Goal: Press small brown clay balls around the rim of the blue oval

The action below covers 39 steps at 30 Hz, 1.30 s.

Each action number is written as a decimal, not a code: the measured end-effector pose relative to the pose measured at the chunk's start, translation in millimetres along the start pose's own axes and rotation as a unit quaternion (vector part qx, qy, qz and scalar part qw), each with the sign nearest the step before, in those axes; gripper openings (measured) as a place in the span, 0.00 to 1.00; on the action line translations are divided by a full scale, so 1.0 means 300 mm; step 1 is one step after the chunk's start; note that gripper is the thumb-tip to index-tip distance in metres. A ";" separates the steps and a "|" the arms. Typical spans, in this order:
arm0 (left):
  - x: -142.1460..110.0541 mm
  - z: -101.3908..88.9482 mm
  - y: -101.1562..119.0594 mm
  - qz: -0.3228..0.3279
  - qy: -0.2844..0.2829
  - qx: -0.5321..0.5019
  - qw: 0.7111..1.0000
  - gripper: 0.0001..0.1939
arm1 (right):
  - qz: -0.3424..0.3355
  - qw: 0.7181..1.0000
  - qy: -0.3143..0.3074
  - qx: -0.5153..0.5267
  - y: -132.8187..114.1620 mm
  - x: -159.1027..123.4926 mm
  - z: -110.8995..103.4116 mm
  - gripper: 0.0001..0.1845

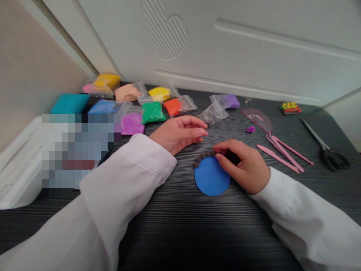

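Observation:
A flat blue clay disc (212, 177) lies on the dark table. Several small dark grey clay balls (203, 157) sit side by side along its upper left rim. At the end of that row, my right hand (244, 163) has thumb and forefinger pinched on a grey clay ball (217, 152), mostly hidden by the fingertips. My left hand (183, 132) hovers beyond the disc, fingers loosely curved, a small gap between forefinger and thumb, nothing visible in it. Just past its fingertips is a clear bag of dark grey clay (211, 114).
Bagged clay, including green (153, 112), orange (173, 107) and magenta (132, 124), lines the back left. A white tub (21, 169) stands at left. Rightward lie a protractor (258, 118), pink clay tools (278, 158), black scissors (328, 150) and a small purple piece (250, 129). A white panel rises behind.

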<state>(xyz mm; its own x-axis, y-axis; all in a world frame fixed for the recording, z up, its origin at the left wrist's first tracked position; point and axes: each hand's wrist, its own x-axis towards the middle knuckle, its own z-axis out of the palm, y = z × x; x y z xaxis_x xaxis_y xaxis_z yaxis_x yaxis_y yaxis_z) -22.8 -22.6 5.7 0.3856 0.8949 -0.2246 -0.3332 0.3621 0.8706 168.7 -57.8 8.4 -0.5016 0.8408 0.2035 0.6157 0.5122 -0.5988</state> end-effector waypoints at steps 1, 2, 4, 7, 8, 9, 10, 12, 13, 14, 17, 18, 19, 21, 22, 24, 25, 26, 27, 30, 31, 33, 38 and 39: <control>0.000 0.000 0.000 0.000 0.001 0.000 1.000 0.06 | 0.002 1.000 0.002 0.002 0.001 -0.001 -0.001 0.10; 0.000 0.000 0.000 0.001 0.001 0.000 1.000 0.06 | 0.001 1.000 0.002 0.004 0.002 -0.001 -0.001 0.10; 0.000 0.000 -0.001 0.002 -0.001 0.000 1.000 0.06 | -0.004 1.000 -0.002 0.004 0.003 0.000 -0.003 0.10; 0.000 -0.001 -0.001 0.001 -0.006 -0.002 1.000 0.06 | -0.016 1.000 -0.009 0.002 0.005 0.003 -0.003 0.08; 0.000 -0.001 -0.001 0.001 -0.006 -0.003 1.000 0.06 | -0.018 1.000 -0.009 0.003 0.006 0.004 -0.003 0.07; 0.000 -0.002 -0.001 0.000 -0.006 -0.004 1.000 0.06 | -0.020 1.000 -0.008 0.003 0.006 0.005 -0.002 0.07; 0.000 -0.002 0.000 0.000 -0.006 -0.005 1.000 0.06 | -0.021 1.000 -0.007 0.003 0.007 0.006 -0.001 0.07; 0.000 -0.001 0.000 0.001 -0.004 -0.004 1.000 0.06 | -0.022 1.000 -0.005 0.003 0.007 0.007 0.001 0.07; 0.000 -0.001 0.000 0.001 -0.004 -0.003 1.000 0.06 | -0.022 1.000 -0.004 0.002 0.007 0.008 0.001 0.07; 0.000 0.000 0.000 0.001 -0.004 -0.002 1.000 0.07 | -0.022 1.000 -0.005 0.002 0.008 0.008 0.002 0.07; -0.001 0.001 0.001 0.002 -0.002 0.000 1.000 0.07 | -0.019 1.000 0.001 0.006 0.007 0.007 0.002 0.07; -0.001 0.001 0.001 0.002 0.000 0.000 1.000 0.07 | -0.017 1.000 0.004 0.007 0.006 0.007 0.002 0.08; -0.001 0.001 0.001 0.001 0.001 0.000 1.000 0.07 | -0.016 1.000 0.006 0.008 0.005 0.006 0.001 0.08; -0.001 0.001 0.000 0.000 0.000 0.000 1.000 0.06 | -0.014 1.000 0.006 0.007 0.005 0.006 0.001 0.09; 0.000 0.000 0.000 -0.001 -0.002 -0.001 1.000 0.06 | -0.014 1.000 0.004 0.006 0.005 0.006 0.000 0.09; 0.001 -0.001 -0.002 0.000 -0.006 -0.002 1.000 0.06 | -0.016 1.000 0.002 0.001 0.005 0.006 0.000 0.10; 0.001 -0.002 -0.002 0.002 -0.006 -0.003 1.000 0.06 | -0.018 1.000 0.001 -0.002 0.006 0.007 0.000 0.10; 0.001 -0.003 -0.003 0.003 -0.007 -0.004 1.000 0.06 | -0.020 1.000 -0.001 -0.004 0.007 0.007 0.000 0.11; 0.002 -0.003 -0.003 0.004 -0.008 -0.005 1.000 0.06 | -0.023 1.000 -0.001 -0.006 0.007 0.008 0.000 0.11; 0.001 -0.003 -0.004 0.004 -0.010 -0.004 1.000 0.06 | -0.025 1.000 -0.004 -0.012 0.008 0.010 0.001 0.10; 0.001 -0.003 -0.003 0.003 -0.010 -0.004 1.000 0.06 | -0.025 1.000 -0.004 -0.014 0.007 0.010 0.001 0.10; 0.001 -0.003 -0.003 0.001 -0.009 -0.003 1.000 0.06 | -0.024 0.999 -0.008 -0.019 0.007 0.010 0.002 0.11; 0.003 -0.004 -0.004 0.003 -0.010 -0.006 1.000 0.06 | -0.024 0.999 -0.011 -0.031 0.011 0.008 0.005 0.11; 0.003 -0.004 -0.004 0.003 -0.011 -0.006 1.000 0.06 | -0.024 0.999 -0.011 -0.032 0.011 0.008 0.006 0.11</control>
<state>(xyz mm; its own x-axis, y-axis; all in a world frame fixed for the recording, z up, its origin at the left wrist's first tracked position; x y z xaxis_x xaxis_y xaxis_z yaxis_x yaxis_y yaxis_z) -23.2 -22.0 3.9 0.4020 0.8914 -0.2095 -0.3463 0.3598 0.8664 168.6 -54.3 5.5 -0.5442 0.8114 0.2134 0.6282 0.5627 -0.5374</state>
